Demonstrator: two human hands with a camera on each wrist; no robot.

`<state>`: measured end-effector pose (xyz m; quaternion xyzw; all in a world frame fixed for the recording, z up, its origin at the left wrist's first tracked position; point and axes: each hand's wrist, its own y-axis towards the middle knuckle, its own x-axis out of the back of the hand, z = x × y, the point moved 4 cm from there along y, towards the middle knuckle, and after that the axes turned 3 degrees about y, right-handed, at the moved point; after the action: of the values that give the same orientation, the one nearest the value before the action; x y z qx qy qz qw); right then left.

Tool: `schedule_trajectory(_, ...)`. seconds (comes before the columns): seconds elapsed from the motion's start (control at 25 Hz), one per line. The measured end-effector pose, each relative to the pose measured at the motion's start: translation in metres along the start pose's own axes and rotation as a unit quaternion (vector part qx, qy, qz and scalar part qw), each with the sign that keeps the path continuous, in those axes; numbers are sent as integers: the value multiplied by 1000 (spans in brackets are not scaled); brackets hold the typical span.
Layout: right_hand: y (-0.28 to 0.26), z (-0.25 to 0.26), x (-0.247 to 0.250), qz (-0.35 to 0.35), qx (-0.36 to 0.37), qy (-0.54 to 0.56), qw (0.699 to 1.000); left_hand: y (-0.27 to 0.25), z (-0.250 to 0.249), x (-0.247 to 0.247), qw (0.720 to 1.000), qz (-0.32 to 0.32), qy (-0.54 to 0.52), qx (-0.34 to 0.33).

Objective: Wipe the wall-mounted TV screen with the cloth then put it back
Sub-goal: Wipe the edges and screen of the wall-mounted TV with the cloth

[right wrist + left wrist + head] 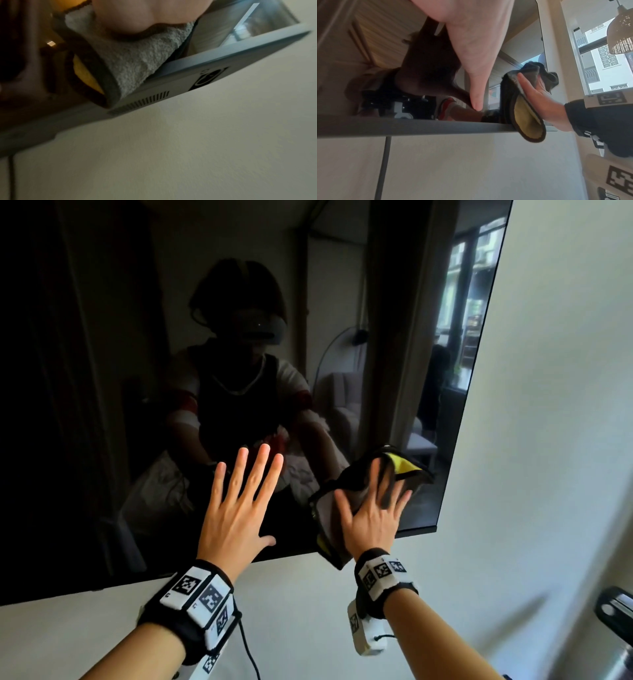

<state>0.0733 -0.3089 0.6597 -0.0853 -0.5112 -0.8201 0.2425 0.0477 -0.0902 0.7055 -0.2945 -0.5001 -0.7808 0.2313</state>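
Observation:
The dark wall-mounted TV screen (102, 371) fills the upper left of the head view, its lower right corner near my hands. My right hand (371, 508) presses a grey cloth with yellow backing and dark edging (329, 508) flat against the screen near that corner, fingers spread and straight. One cloth corner hangs below the TV's bottom edge (530, 128). In the right wrist view the cloth (137, 56) lies under my palm against the TV frame (223, 58). My left hand (239, 508) lies flat on the screen to the left, fingers spread, thumb (476, 94) touching the glass.
A white wall (548, 440) surrounds the TV on the right and below. A dark cable (383, 169) runs down the wall under the TV. A metal fitting (613, 611) shows at the right edge. A hanging lamp (621, 33) and window appear in the left wrist view.

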Motion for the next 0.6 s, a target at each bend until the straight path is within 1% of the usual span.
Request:
schedule_trajectory(0.04, 4, -8, 3, -16, -34, 14, 999, -1, 0, 0, 1000, 1, 0, 3)
schedule_trajectory(0.08, 4, -11, 5, -21, -35, 18, 999, -1, 0, 0, 1000, 2, 1, 6)
schedule_trajectory(0.12, 0, -10, 4, -9, -12, 10, 1000, -1, -2, 1, 1000, 5, 1, 7)
schedule_trajectory(0.2, -6, -13, 1, 38, 46, -16, 998, 0, -6, 3, 1000, 10, 2, 12)
schedule_trajectory(0.24, -5, -17, 1, 49, 44, -14, 998, 0, -8, 4, 1000, 14, 3, 17)
schedule_trajectory(0.28, -3, -22, 3, 42, 24, 1, 999, -1, -9, 6, 1000, 18, 4, 21)
schedule_trajectory(0.36, 1, -30, 8, 1, -19, 29, 999, 0, -16, 9, 1000, 19, 1, 17)
schedule_trajectory(0.4, 1, -29, 9, -6, -19, 28, 999, 1, -22, 10, 1000, 16, -3, 9)
schedule_trajectory(0.52, -9, -22, 1, 45, 22, 15, 999, 10, -54, 11, 999, 9, -15, -32)
schedule_trajectory(0.6, -13, -26, 1, 63, 54, 2, 997, 20, -80, 8, 998, 14, -13, -51)
